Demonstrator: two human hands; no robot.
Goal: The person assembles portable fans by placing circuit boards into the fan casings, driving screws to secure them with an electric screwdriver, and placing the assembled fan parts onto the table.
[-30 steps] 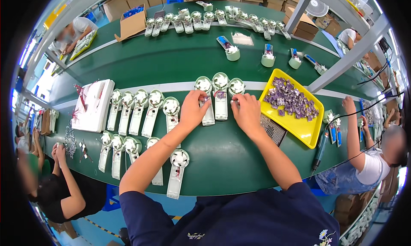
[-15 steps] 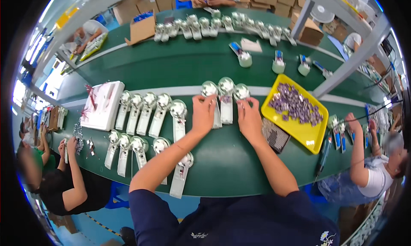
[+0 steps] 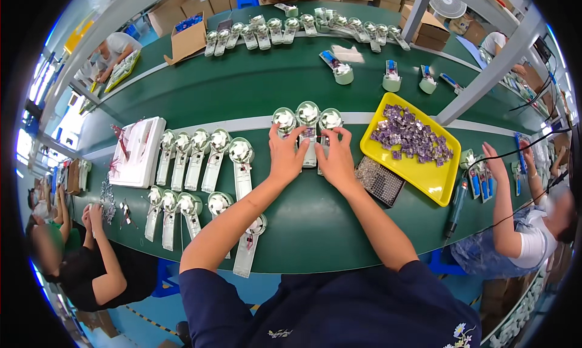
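Observation:
Three pale handheld fan units with round fan heads lie side by side in front of me, handles toward me. My left hand (image 3: pixel 287 160) rests over the left fan unit (image 3: pixel 284 119), fingers spread and covering most of its handle. Over the right fan unit (image 3: pixel 330 119) lies my right hand (image 3: pixel 336 165), its fingers also apart, hiding much of that handle. Between my two thumbs shows the middle fan unit (image 3: pixel 308 113), with a small purple part on its handle. Both hands touch the units without visibly gripping them.
Two rows of similar fan units (image 3: pixel 200 141) lie to my left, beside a white foam block (image 3: pixel 138 153). At right are a yellow tray (image 3: pixel 431 190) of small purple parts, a dark perforated box (image 3: pixel 381 181) and an electric screwdriver (image 3: pixel 459 205). Co-workers sit on both sides and across.
My hands have come closer together, the right one moving left. Their fingers have spread from around the outer fan heads onto the units. The whole view has shifted slightly.

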